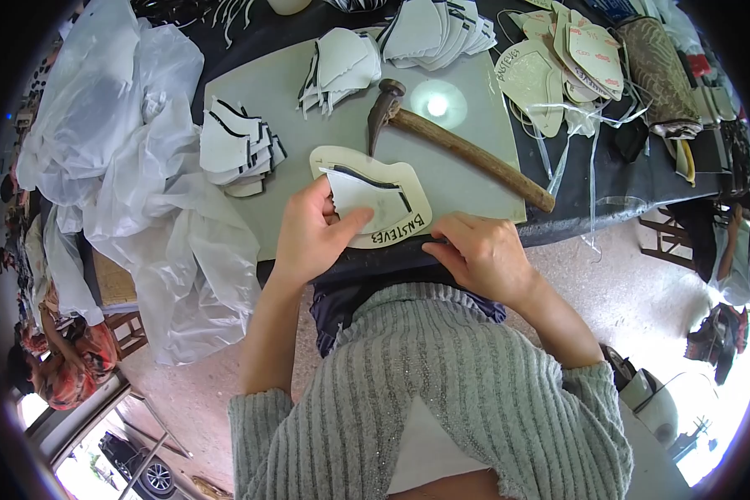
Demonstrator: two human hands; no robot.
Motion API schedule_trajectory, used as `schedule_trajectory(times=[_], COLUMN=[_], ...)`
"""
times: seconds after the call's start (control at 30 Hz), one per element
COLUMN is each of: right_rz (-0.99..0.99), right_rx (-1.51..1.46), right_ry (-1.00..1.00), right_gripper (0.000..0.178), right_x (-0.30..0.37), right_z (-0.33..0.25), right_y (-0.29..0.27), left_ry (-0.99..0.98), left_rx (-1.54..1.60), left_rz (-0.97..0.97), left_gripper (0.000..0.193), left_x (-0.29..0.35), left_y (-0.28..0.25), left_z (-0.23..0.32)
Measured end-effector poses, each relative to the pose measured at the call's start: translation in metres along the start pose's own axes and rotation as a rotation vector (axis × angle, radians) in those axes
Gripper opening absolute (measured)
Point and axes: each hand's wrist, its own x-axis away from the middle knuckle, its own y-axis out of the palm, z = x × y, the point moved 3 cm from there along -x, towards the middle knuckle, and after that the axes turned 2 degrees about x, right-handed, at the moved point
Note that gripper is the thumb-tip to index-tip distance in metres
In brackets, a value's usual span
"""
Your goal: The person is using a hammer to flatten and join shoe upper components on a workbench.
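Note:
My left hand (312, 237) pinches the left side of a white cut piece (375, 204), its thumb on top and its fingers at the left edge. Black strips run along the piece's upper and right edges. Beneath it lies a cream pattern template (335, 157), larger all round, with dark handwriting along its lower right. My right hand (487, 254) is closed just right of the template at the table's front edge. A small dark thing shows at its fingertips, too little of it to name. Above the template, a hammer (467, 152) with a wooden handle lies slantwise.
A grey board (296, 142) covers the table's middle. Stacked white pieces stand at its left (235, 150) and back (340, 62). More templates (587, 54) and a rolled patterned cloth (660, 75) lie at far right. Crumpled clear plastic (112, 108) spills over the left side.

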Motion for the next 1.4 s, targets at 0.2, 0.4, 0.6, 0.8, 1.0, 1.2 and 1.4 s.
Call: schedule_trajectory(times=[0.2, 0.4, 0.6, 0.8, 1.0, 1.2, 1.4], right_rz=[0.109, 0.105, 0.092, 0.003, -0.010, -0.009, -0.017], right_rx=[-0.052, -0.077, -0.031, 0.195, 0.206, 0.210, 0.235], right_ry=[-0.007, 0.048, 0.025, -0.069, -0.060, -0.077, -0.075], right_gripper=[0.018, 0.019, 0.021, 0.044, 0.045, 0.042, 0.041], right_x=[-0.013, -0.015, -0.015, -0.016, -0.016, -0.020, -0.021], right_z=[0.001, 0.002, 0.000, -0.010, -0.008, -0.009, -0.011], right_y=[0.007, 0.007, 0.008, 0.010, 0.010, 0.010, 0.009], left_ry=[-0.007, -0.003, -0.049, -0.031, 0.043, -0.016, 0.008], left_rx=[0.039, 0.092, 0.020, -0.029, -0.687, -0.398, -0.445], left_rz=[-0.059, -0.093, -0.067, 0.000, 0.001, 0.027, 0.049], left_gripper=[0.026, 0.026, 0.026, 0.025, 0.012, 0.019, 0.022], left_x=[-0.004, -0.005, -0.007, -0.004, -0.007, -0.007, -0.008], left_y=[0.000, -0.001, 0.000, 0.005, -0.012, -0.026, -0.022], left_z=[0.002, 0.003, 0.003, 0.008, 0.020, 0.008, 0.012])
